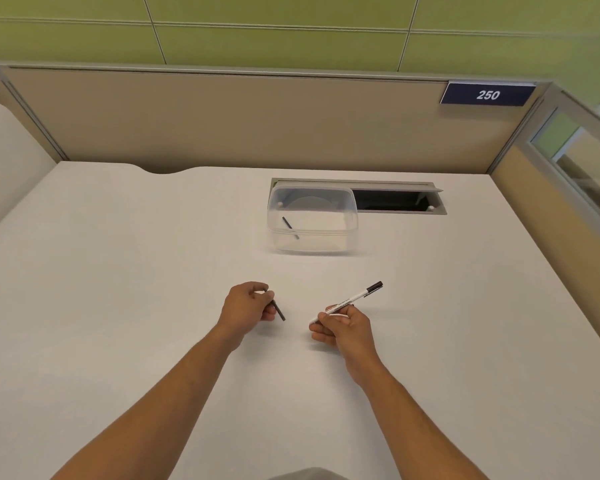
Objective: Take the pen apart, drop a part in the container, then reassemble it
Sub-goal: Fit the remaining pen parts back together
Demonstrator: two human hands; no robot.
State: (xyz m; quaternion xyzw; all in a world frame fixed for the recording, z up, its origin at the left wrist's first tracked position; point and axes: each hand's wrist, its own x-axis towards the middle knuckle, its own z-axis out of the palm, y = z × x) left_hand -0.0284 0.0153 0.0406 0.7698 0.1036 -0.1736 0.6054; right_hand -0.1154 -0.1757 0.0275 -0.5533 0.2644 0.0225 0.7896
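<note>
- My right hand (340,325) has its fingers curled round the white pen body (347,301), pinching it near its lower end.
- The pen body slants up and away to my right, with its dark end farthest from me and its near end pointing down-left toward my other hand.
- My left hand (246,308) pinches a short dark piece (279,310) between thumb and fingertips; the piece hangs down and slightly right out of the grip.
- Whether that dark piece is the cap or some other part, I cannot tell at this size.
- The two hands are near each other but apart, both just above the white desk (118,289), with a bare gap between the dark piece and the near end of the pen body.
- I judge the next move turns on that gap: the piece lies to the left of the pen's near end, and its long axis would need to line up with the pen's slant before the two can join.
- The clear plastic container (312,220) stands well beyond both hands, a little nearer my right.
- Inside it lies one thin dark rod (289,226), leaning at a slant near the left wall, so a part seems already dropped.
</note>
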